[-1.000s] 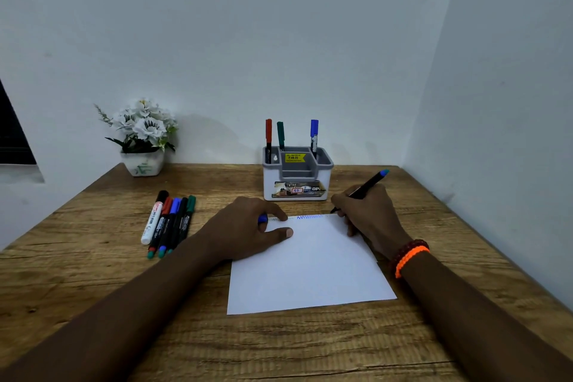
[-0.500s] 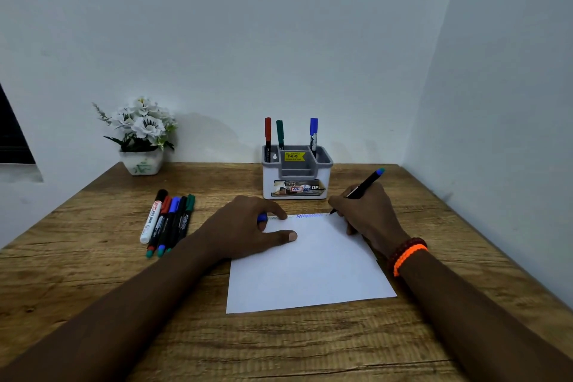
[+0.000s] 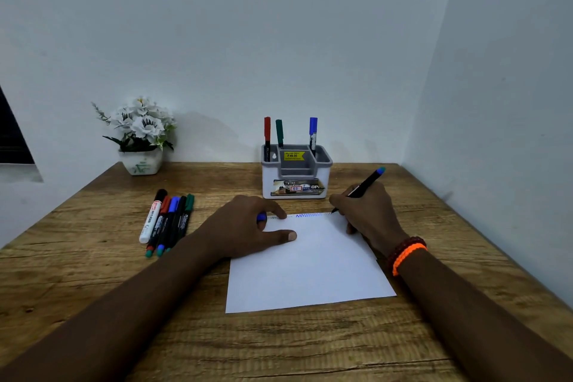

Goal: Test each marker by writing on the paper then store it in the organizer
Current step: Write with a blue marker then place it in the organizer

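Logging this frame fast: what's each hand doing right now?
Left hand: holds a blue cap, rests on the paper.
Right hand: grips the blue marker, tip at the paper's top edge.

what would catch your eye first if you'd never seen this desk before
Probably the white paper at the centre of the table, with the right hand writing a blue zigzag along its far edge with a marker while the left hand rests on it. Behind it stands the organizer, three markers upright inside, and more markers lie at left.
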